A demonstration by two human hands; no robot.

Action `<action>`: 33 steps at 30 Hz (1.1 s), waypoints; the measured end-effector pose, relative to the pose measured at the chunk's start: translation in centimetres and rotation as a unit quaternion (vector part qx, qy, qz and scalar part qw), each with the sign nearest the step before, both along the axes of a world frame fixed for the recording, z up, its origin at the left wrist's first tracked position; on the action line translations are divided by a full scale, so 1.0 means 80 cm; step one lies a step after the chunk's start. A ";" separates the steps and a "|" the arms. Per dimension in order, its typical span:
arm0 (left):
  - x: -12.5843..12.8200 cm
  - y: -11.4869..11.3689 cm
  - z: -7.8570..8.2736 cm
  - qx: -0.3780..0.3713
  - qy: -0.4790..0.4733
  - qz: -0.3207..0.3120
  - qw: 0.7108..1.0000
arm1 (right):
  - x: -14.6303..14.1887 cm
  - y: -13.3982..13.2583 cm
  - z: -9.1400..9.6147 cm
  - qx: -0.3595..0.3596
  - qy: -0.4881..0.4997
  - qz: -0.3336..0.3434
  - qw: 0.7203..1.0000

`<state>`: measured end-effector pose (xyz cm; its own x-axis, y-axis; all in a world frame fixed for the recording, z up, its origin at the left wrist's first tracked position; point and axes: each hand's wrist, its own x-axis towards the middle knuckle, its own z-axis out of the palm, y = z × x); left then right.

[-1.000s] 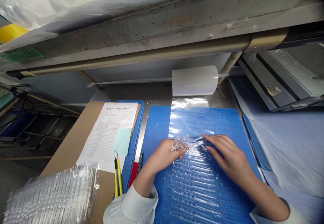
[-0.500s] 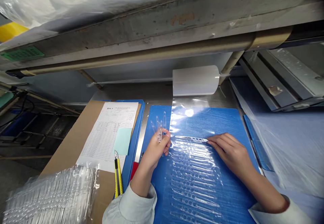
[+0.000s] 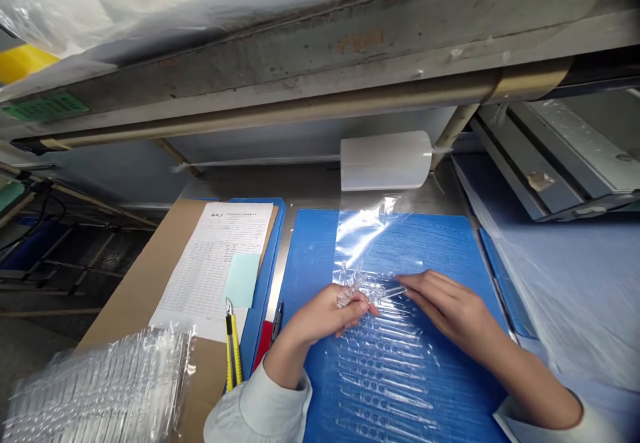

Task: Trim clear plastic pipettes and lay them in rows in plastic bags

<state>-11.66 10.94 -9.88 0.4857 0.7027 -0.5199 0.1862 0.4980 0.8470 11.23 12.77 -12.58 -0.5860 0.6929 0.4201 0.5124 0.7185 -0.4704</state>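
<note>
The single clear stick (image 3: 393, 292) lies between your hands, slightly tilted, just above the film. Your right hand (image 3: 453, 306) grasps one end between thumb and fingertips, likely so that most of its length stays free and can be aligned. Your left hand (image 3: 323, 313) closes around a bunch (image 3: 350, 289) of similar sticks, with their ends poking out past your thumb; it probably serves as a supply close to your other fingers. Whether the left fingers touch the single stick too, I cannot tell.

Below and between your hands, a row (image 3: 383, 383) of sticks runs towards you along the film (image 3: 363, 236), set crosswise and near one another, perhaps to keep them evenly spaced. Beyond your hands the film leads to its roll (image 3: 385, 161), probably placed there to feed straight towards you. The mat (image 3: 313, 243) under it looks meant as a flat backing.

Left of your left hand are a pen (image 3: 277, 321) and a cutter (image 3: 235, 356), seemingly kept off the mat but within reach. Farther left lie a form (image 3: 200, 263) and, nearer you, a stack (image 3: 100, 389) of filmed sticks.
</note>
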 end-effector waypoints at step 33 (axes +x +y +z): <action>0.001 0.001 -0.004 -0.063 -0.133 0.050 0.988 | -0.016 0.012 0.020 -0.077 0.057 -0.076 0.992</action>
